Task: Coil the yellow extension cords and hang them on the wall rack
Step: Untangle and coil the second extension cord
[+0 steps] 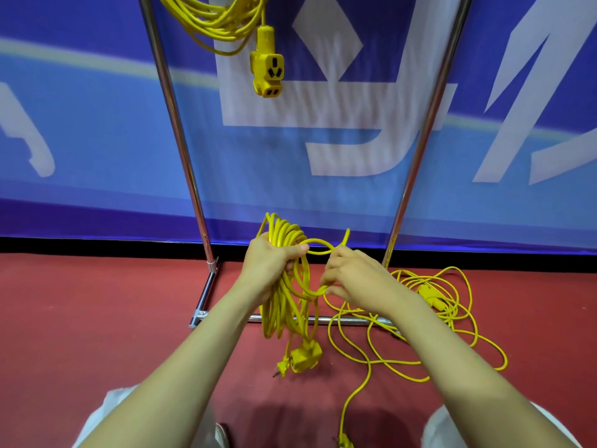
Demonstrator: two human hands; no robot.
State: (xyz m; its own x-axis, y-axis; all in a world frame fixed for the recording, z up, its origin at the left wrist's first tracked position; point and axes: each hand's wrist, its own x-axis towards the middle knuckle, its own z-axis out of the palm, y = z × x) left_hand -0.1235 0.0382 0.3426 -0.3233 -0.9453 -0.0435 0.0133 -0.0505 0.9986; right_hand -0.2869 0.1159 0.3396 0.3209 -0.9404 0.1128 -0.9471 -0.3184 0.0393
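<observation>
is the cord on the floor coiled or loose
Loose. The floor cord sprawls in scattered, uneven loops across the red floor, not gathered into a bundle.

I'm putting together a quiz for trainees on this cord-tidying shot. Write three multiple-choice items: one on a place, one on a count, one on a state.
1. Where is the loose cord? A. on the floor B. in a box C. on a table
2. How many yellow cords show? A. one B. two C. three
3. What is the left hand doing? A. hanging open B. gripping the coiled cord C. pressing the banner
Answers: 1 A, its loops sprawl by the rack base; 2 C, counting the hung cord up top; 3 B, fingers curl round the bundle.
</observation>
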